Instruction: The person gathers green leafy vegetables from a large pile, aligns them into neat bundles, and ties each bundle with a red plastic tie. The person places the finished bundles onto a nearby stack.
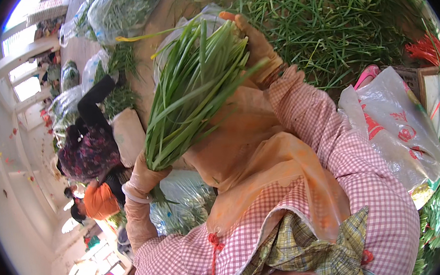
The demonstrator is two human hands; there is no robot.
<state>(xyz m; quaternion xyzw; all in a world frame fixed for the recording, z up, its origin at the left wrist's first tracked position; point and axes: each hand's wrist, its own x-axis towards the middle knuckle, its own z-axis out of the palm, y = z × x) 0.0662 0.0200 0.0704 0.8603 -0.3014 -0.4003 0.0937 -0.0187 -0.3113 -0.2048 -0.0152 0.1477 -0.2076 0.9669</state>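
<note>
A thick bunch of long, flat green chive-like leaves [199, 80] lies across both my hands, above my lap. My left hand [146, 173], in a tan glove with a white band at the wrist, grips the leafy lower-left end. Around the pale stem end at the upper right is my right hand [254, 42], gloved in orange-tan, its thumb and fingers partly hidden behind the stems. One yellowed leaf [142, 37] sticks out to the left. Beneath the bunch, an orange plastic apron [238, 124] covers my lap.
A loose heap of green leaves [323, 18] spreads over the floor at upper right. Red ties [428, 49] and a printed plastic bag [399, 125] are at right. Filled clear bags [124, 12] stand at upper left. Co-workers sit at left, one in a floral top [87, 151].
</note>
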